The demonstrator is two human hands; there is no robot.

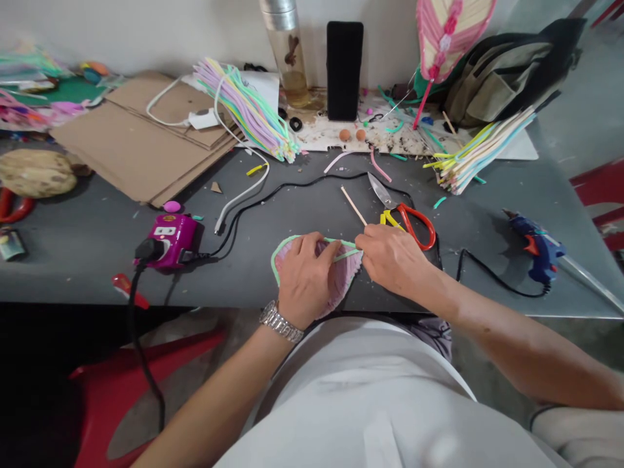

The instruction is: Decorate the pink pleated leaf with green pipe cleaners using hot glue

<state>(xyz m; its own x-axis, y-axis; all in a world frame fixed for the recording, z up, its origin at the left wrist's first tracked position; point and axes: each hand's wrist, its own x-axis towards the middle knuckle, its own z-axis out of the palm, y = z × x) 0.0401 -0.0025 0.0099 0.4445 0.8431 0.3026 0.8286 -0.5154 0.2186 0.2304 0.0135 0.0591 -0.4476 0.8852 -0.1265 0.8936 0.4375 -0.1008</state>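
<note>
A lilac petal-shaped piece (pixel 347 278) edged in mint-green pipe cleaner lies at the table's front edge. My left hand (pixel 305 276), wearing a metal watch, covers its middle, with thumb and fingers closed on it. At the pointed right end, my right hand (pixel 392 257) pinches the tip where the mint-green pipe cleaner (pixel 347 251) runs. My right fingertips hide the exact grip. Just beyond my right hand lie a thin wooden stick (pixel 353 205) and scissors (pixel 407 211) with orange handles, beside a short yellow piece (pixel 391 220).
A blue glue gun (pixel 536 247) lies at right, its cord on the table. At left stands a magenta power adapter (pixel 171 240) with cables. Behind are cardboard sheets (pixel 146 146), pipe-cleaner bundles (pixel 248 110), a glass bottle (pixel 292 65), a phone (pixel 344 71) and a bag (pixel 497 78).
</note>
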